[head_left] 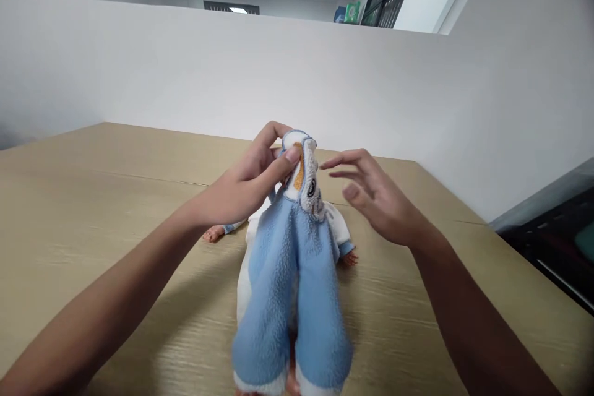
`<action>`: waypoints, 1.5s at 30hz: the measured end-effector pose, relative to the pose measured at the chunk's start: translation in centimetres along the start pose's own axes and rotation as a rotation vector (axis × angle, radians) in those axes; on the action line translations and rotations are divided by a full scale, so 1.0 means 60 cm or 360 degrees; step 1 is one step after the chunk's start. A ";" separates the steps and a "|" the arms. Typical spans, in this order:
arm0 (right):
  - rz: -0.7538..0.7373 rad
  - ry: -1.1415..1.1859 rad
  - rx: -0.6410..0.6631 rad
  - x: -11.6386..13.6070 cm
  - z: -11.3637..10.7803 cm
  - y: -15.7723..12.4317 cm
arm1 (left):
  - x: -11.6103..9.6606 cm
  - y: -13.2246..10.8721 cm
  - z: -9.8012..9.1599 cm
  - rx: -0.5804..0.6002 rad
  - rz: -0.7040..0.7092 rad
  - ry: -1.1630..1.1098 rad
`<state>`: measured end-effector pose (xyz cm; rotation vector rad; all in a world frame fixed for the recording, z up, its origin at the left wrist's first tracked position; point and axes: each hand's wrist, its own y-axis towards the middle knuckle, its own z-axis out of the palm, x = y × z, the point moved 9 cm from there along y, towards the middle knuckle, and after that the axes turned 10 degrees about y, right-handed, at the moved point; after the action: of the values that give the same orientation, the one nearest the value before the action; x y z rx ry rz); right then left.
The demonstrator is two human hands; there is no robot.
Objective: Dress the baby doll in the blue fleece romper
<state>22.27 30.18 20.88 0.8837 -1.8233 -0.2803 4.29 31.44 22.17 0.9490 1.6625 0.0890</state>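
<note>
The pale wooden tabletop (93,229) is filling the lower view. The doll (212,234) is lying on it at 6 o'clock, and the blue fleece suit (292,284) is covering its legs and arms, so the dressing looks mostly done. The left hand (241,189) is pinching the hood (304,167) in its grip at the doll's 12 o'clock. The right hand (375,195) is hovering at 3 o'clock, its grip spread and empty. Only the hood seems unsettled.

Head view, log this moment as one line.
left hand: fingers pinch hood of doll in blue fleece suit | right hand: open, beside hood | doll: lying on wooden table
</note>
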 end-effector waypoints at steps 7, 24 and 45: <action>0.0379 0.0439 0.0553 -0.079 0.075 0.009 | 0.008 0.020 -0.003 -0.0076 0.0042 0.0022; 0.0014 0.0235 -0.0037 -0.115 0.022 0.028 | 0.112 0.010 -0.019 0.0849 -0.0155 0.0388; 0.0908 0.0766 0.0903 -0.134 0.118 -0.023 | 0.100 0.011 -0.007 0.0827 -0.0033 0.0270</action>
<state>18.13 33.23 11.40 0.6788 -1.6210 0.7795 4.26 35.79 17.93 1.3394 1.8941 -0.2985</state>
